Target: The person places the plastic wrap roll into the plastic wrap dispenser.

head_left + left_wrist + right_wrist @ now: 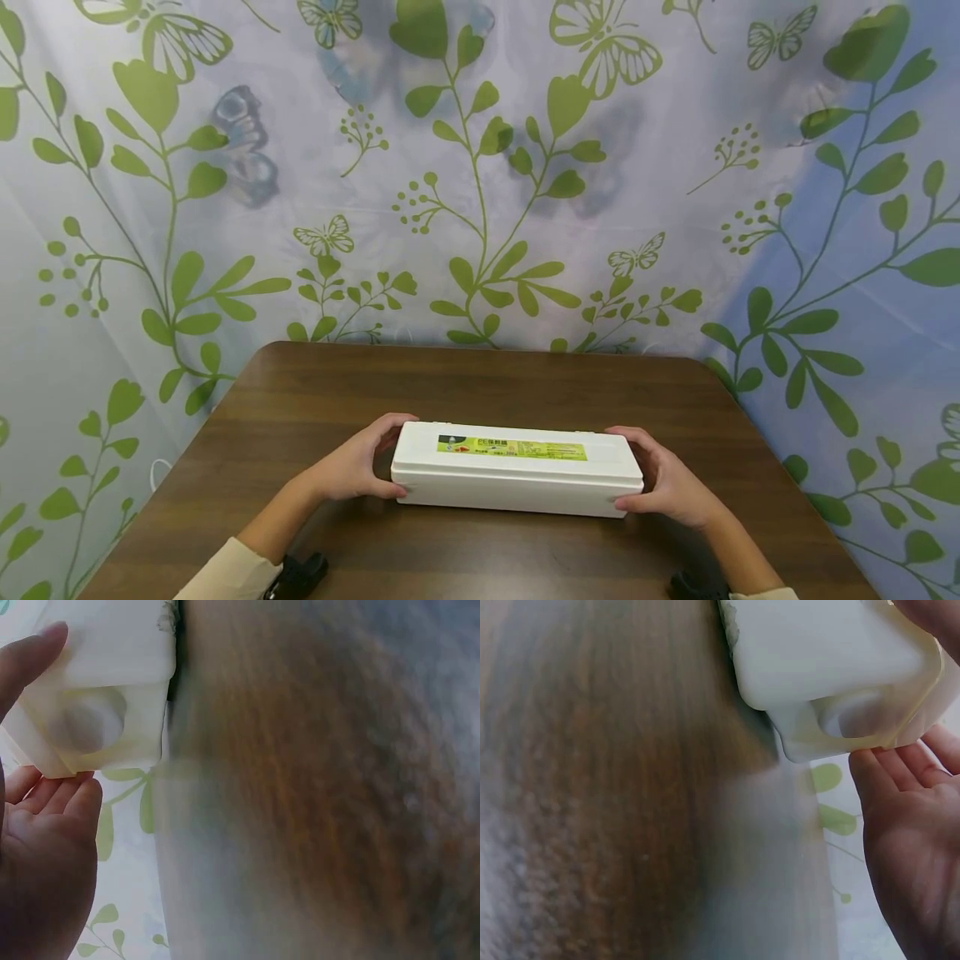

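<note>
A long white cling film box [517,492] with a green and yellow label on its lid lies crosswise in front of me, lid down over the body. My left hand [356,465] grips its left end, thumb on the front face and fingers at the back. At the opposite end my right hand [670,481] holds it the same way. Both wrist views show a round recess in the end of the box [142,656], between thumb and fingers. Whether the box touches the table cannot be told. The inside of the box is hidden.
The brown wooden table [465,379] has rounded far corners. Close behind it and along its sides hangs a pale curtain [517,225] printed with green leaves and butterflies. A dark band [297,575] sits at my left wrist, another at the right.
</note>
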The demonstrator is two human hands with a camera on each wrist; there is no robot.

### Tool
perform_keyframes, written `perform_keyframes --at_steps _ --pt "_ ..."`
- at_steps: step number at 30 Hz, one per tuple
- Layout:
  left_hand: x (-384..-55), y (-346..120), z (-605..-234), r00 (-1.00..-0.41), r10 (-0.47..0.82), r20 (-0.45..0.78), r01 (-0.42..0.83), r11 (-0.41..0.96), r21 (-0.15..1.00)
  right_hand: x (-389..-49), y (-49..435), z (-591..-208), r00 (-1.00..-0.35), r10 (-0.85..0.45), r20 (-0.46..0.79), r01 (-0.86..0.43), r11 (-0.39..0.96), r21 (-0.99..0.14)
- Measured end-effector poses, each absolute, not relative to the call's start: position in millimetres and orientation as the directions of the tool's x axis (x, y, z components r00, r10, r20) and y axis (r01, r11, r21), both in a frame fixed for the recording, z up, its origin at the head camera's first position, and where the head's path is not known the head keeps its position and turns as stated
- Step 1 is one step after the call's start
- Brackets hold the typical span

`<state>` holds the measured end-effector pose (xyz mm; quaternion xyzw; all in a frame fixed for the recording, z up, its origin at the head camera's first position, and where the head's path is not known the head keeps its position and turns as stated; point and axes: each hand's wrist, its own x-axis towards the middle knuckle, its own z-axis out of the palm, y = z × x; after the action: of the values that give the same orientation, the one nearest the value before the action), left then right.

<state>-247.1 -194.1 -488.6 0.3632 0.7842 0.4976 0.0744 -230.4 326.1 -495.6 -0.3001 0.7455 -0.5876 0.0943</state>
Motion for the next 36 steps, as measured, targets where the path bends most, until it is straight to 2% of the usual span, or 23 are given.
perform_keyframes --at_steps 24,36 --pt "-246.3 -192.3 -489.3 -0.736 0.61 0.294 0.548 0.281 0.788 -229.3 322.7 -500.1 -0.806 -0.524 0.276 -0.399 0.136 -0.907" --pt "-249.2 -191.8 -494.1 -0.737 0.599 0.313 0.577 0.317 0.752 -227.5 322.1 -500.1 -0.807 -0.532 0.257 -0.388 0.149 -0.91"
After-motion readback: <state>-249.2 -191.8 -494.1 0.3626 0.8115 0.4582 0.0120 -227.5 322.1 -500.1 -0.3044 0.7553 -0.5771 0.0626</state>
